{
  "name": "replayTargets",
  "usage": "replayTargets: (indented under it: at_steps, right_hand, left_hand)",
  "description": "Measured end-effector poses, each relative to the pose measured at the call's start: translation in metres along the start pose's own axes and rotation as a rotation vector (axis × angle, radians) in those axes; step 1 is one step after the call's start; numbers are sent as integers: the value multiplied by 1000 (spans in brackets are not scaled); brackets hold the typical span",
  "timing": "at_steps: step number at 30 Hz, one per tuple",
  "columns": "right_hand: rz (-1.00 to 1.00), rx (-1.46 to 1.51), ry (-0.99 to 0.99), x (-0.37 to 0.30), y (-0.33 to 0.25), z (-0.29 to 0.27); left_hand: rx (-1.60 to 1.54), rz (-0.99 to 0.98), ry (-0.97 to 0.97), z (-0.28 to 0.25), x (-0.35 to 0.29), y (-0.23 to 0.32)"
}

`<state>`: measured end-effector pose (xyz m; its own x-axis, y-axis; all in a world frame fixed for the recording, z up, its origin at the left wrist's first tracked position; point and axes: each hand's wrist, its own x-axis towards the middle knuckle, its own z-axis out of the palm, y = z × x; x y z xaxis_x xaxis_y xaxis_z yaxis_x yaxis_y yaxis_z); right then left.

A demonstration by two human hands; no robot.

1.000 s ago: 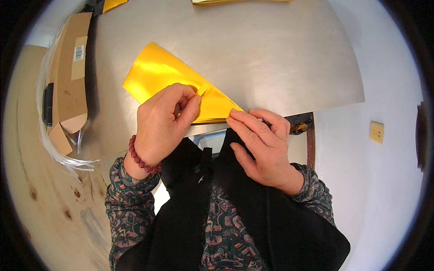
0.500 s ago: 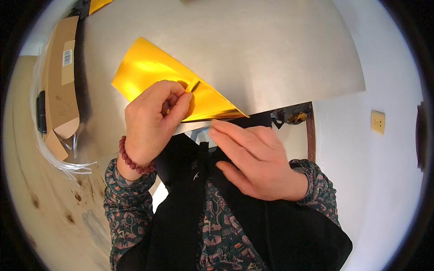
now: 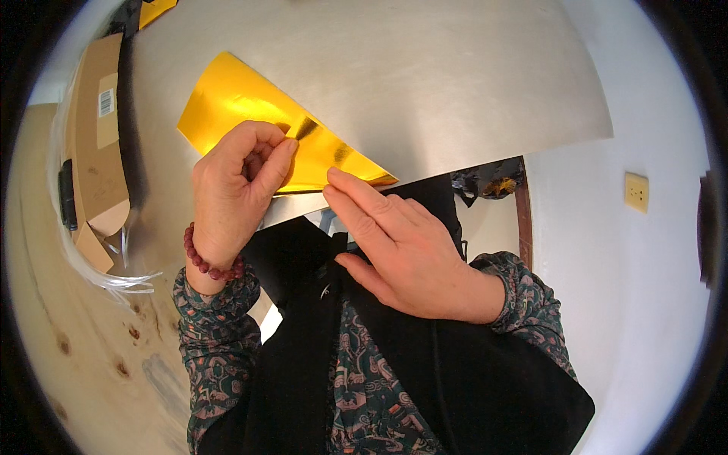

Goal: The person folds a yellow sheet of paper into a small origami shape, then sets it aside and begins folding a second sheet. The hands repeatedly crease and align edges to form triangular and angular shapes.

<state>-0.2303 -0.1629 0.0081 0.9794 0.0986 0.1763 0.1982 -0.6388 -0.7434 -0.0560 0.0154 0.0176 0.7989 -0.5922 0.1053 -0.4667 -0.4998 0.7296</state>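
A shiny gold foil sheet [image 3: 239,95] lies slantwise on the grey metal-looking table, its near edge close to the table's front edge. My left hand [image 3: 239,167] is over the sheet with thumb and forefinger pinched together. What sits in that pinch, if anything, is too small or hidden to make out. Stretched out, the fingers of my right hand [image 3: 402,250] reach the sheet's near edge beside its right corner, with the fingertips touching the gold. The right thumb stays apart, below the fingers.
On the left stands an open cardboard box [image 3: 98,152], with a black marker-like object [image 3: 67,193] against it and clear plastic strands [image 3: 125,284] curling around. Another gold piece [image 3: 155,10] shows at the far left. Under the table's right side is a black plastic bag [image 3: 485,180].
My right hand has moved up and left onto the gold sheet's near edge. My left hand and the sheet have shifted slightly up and left in the view.
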Motion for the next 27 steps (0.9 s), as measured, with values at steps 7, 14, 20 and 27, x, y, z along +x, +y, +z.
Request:
replayTargets:
  at_steps: [7, 14, 20, 27]
  right_hand:
    - [4, 0, -66, -6, 0, 1]
    - [5, -6, -86, -7, -3, 6]
    - [40, -11, -107, -5, -6, 6]
    - [43, -6, -95, -7, -6, 9]
  left_hand:
    - [-127, -19, -49, 0, 1, -8]
    - [-146, -70, -62, -1, 0, -11]
    - [-159, -96, -66, -3, 2, -12]
    - [-82, -73, -62, -6, 5, -11]
